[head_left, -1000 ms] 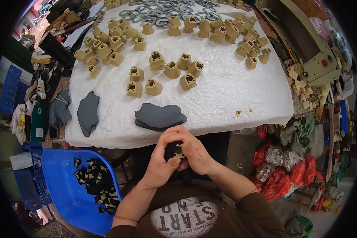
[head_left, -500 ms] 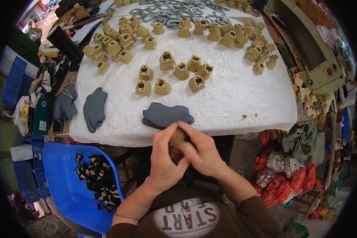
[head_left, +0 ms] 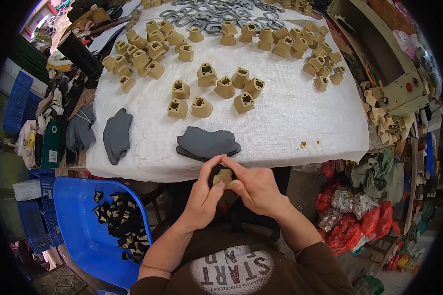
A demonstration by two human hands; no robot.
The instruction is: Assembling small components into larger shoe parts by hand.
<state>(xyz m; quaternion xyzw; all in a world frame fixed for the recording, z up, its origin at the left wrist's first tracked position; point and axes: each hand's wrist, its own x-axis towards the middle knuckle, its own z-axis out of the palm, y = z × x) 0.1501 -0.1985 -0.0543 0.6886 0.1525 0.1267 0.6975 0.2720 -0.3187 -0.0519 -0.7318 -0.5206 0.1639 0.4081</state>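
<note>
Both hands meet just off the table's near edge around a small tan moulded block (head_left: 223, 176), with dark grey sheet material wrapped along its side. My left hand (head_left: 201, 202) is closed on the block's left side, thumb against the tan face. From the right, my right hand (head_left: 260, 191) grips it too, fingers curled over the top and thumb pressed to it. The fingers hide part of the block. Just beyond the hands lies a stack of dark grey cut sheets (head_left: 208, 142). Several similar tan blocks (head_left: 206, 76) stand farther back on the table.
White woven sheeting (head_left: 280, 132) covers the table. More grey sheets (head_left: 118, 136) lie at its left, and grey oval rings (head_left: 221, 17) are heaped at the back. Below left, a blue tub (head_left: 79, 231) holds several black-and-tan pieces. Red plastic bags (head_left: 344, 233) are at the right.
The block has turned in my hands, so more of its tan face shows. My left hand has shifted slightly right, and my right thumb has moved along the block.
</note>
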